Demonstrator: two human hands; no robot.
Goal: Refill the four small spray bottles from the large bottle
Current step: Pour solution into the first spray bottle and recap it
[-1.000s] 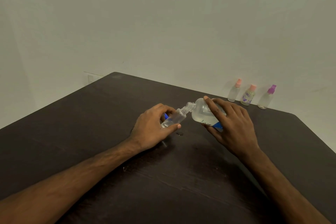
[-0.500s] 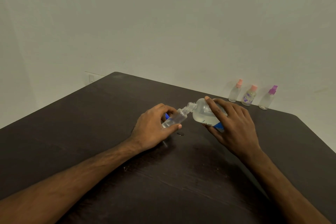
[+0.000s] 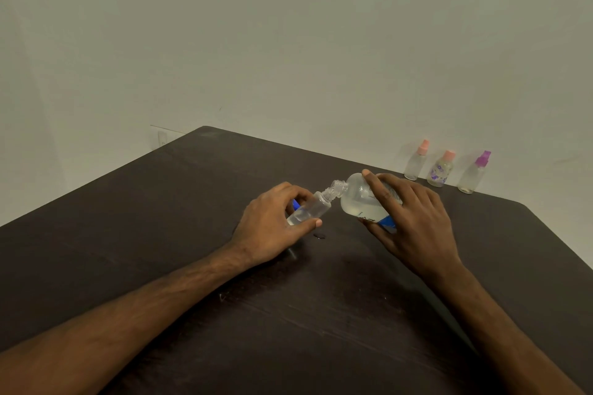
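Over table (image 3: pixel 160 234), large bottle (image 3: pixel 356 200) (tilted) meets small bottle (image 3: pixel 313 209).

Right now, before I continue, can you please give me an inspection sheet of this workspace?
Surface: dark table; a small spot that looks wet lies below the bottle mouths.
Job's things: large bottle tilted, its open mouth at the neck of the uncapped small bottle; upright at the far edge stand a plain pink-capped bottle, a flowered pink-capped bottle and a purple-capped bottle.
Clutter: a blue piece behind the small bottle, perhaps its sprayer.
Hands: left hand grips the small bottle; right hand holds the large bottle.
Cables: nothing seen.
Surroundings: plain wall; a wall outlet beyond the far-left corner.
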